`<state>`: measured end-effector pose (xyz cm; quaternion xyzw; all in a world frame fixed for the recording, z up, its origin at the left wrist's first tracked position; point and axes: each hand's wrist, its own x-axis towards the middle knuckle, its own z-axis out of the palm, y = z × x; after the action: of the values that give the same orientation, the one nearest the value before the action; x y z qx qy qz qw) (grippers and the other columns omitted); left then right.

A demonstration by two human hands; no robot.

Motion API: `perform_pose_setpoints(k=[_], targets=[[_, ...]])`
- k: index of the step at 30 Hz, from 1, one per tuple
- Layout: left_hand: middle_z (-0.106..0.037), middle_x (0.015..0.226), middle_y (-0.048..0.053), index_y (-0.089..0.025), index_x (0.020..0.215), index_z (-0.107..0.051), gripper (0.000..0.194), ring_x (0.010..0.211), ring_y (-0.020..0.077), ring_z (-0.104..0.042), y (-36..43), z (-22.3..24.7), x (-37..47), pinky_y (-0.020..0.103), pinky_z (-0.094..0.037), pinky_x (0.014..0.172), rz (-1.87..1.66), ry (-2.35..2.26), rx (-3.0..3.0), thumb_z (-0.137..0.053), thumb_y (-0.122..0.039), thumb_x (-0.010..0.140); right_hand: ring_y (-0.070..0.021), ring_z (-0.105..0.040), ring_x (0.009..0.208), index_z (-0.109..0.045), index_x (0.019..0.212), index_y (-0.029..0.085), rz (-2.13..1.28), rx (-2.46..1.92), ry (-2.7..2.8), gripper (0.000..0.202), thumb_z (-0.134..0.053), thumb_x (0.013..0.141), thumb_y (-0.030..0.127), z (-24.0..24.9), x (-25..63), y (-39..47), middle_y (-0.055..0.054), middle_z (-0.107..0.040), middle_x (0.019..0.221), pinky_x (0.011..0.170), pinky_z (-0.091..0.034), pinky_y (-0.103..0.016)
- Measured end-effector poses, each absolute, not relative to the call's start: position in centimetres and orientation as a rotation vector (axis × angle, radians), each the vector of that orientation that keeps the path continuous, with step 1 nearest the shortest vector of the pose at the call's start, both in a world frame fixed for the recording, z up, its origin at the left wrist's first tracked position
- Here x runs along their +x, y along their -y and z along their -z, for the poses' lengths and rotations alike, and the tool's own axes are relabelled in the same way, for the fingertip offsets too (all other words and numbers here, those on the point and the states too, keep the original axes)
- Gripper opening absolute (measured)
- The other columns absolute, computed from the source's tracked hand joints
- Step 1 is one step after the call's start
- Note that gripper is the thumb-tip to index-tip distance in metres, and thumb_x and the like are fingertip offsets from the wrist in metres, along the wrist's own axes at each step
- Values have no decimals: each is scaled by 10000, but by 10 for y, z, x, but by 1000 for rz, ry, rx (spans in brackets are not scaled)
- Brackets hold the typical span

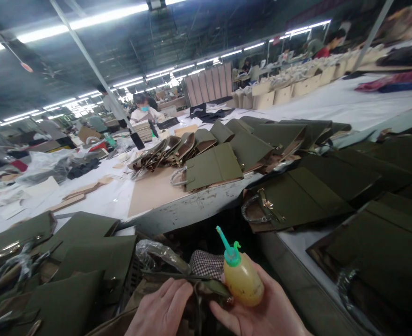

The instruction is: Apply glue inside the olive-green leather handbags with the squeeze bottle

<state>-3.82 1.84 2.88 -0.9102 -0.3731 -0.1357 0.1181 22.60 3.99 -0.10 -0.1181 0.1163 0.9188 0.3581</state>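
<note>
By the right grip (262, 310), a yellowish squeeze bottle (243, 283) is held, its green nozzle (223, 239) tilted upward. By the left grip (161, 308), an olive bag (211, 289) is clasped, short of the tabletop's (104, 203) near edge. Along that edge, other bags (215, 168) are laid overlapping.

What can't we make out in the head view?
Head view:
Right hand: some fingers hidden behind the bottle.
Left hand: wrist cut off by the bottom edge.
Bag under left hand: lower part cut off likewise.
Checked cloth: partly hidden by bottle and bag.
Far worker: hands too small and blurred.
</note>
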Motion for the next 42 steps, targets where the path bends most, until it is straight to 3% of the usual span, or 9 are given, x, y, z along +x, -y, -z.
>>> perform_pose_setpoints(k=[4,14,18,22,28,34,37,39,42], targets=[[-833,1083,124,-140,1322,-568,407,961,263,-819,-18,-10,-48,253,-630,794,335,1065,-2634,-410,-448,1107,-340,-806,1044,-816,1115,33,-2272,-469,-218,369,-865,902,331,4,247,-38,-204,-833,1116,1019,-621,-424],[-815,1061,114,-177,1075,-686,326,1032,263,-763,-38,12,-31,352,-601,965,648,807,-2709,-371,-97,1058,-282,-826,860,-832,1017,101,-2113,-647,-116,260,-917,849,282,-18,247,-51,-155,-855,990,869,-703,-421],[-796,1179,106,-239,1208,-689,344,1130,250,-755,-38,-17,-26,402,-588,1063,590,813,-2871,-440,-67,1044,-264,-816,891,-816,1035,92,-2134,-682,1,277,-837,932,347,-25,240,-58,-154,-849,1010,845,-702,-384],[-798,1101,89,-375,1335,-670,470,1030,274,-787,-40,-24,-16,411,-665,889,422,702,-2761,-465,-78,1035,-248,-805,943,-788,1117,76,-2159,-734,75,332,-774,979,378,-30,233,-62,-163,-834,1094,878,-680,-355],[-736,940,110,-203,1244,-679,341,812,273,-732,-45,-2,-5,380,-653,736,386,771,-2778,-439,-120,1016,-219,-800,914,-780,1118,82,-2176,-800,429,313,-696,1019,367,-53,220,-78,-159,-833,1056,762,-671,-267],[-644,983,44,-243,1036,-592,315,900,219,-619,-36,-4,-32,293,-525,788,729,1258,-2919,-404,-10,938,-259,-817,805,-789,1131,67,-2138,-723,707,430,-593,1051,441,-54,245,-91,-194,-827,1001,567,-652,-242],[-583,917,-2,-253,968,-502,220,829,178,-578,-32,-17,-57,254,-476,752,935,1511,-3009,-422,-50,936,-214,-786,705,-803,1049,47,-2077,-692,565,463,-586,1064,455,-31,255,-77,-195,-821,907,605,-631,-228],[-587,922,-17,-264,976,-492,208,814,164,-572,-31,-30,-71,243,-469,765,997,1606,-3031,-429,-72,929,-255,-794,825,-803,1051,8,-2226,-624,411,559,-551,1071,507,-13,250,-62,-243,-813,1008,684,-644,-279],[-596,923,-35,-274,964,-515,234,802,154,-557,-29,-46,-79,229,-453,770,998,1766,-3079,-447,-69,872,-325,-783,1066,-798,1154,74,-2290,-621,169,437,-706,996,470,4,229,-44,-221,-808,1190,934,-632,-421]])
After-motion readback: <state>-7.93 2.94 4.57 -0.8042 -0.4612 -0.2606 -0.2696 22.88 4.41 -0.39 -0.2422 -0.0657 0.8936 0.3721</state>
